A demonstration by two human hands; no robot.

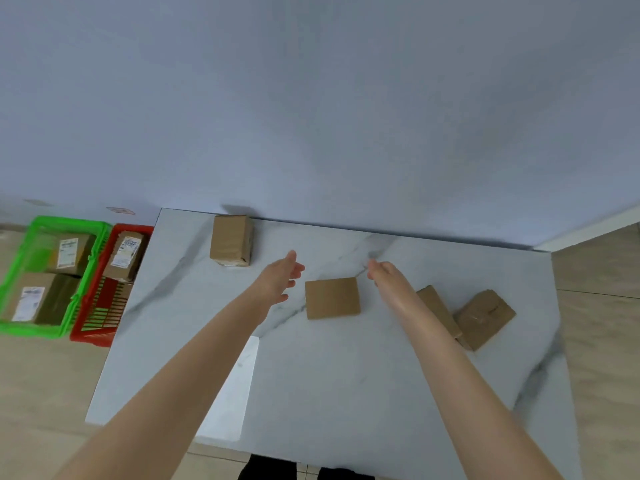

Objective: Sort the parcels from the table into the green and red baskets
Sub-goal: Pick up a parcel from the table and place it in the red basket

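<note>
both hands, left hand (pixel 277 277) and right hand (pixel 384 273), spread, flank flat parcel (pixel 332 297).

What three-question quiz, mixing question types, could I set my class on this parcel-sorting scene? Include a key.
1. True or false: the left hand is clenched in a fist.
2. How many brown parcels lie on the table? A) two B) four C) six
3. Fill in: the green basket holds ___ labelled parcels.

Key: 1 false, its fingers are spread and hold nothing; 2 B; 3 two.
</note>
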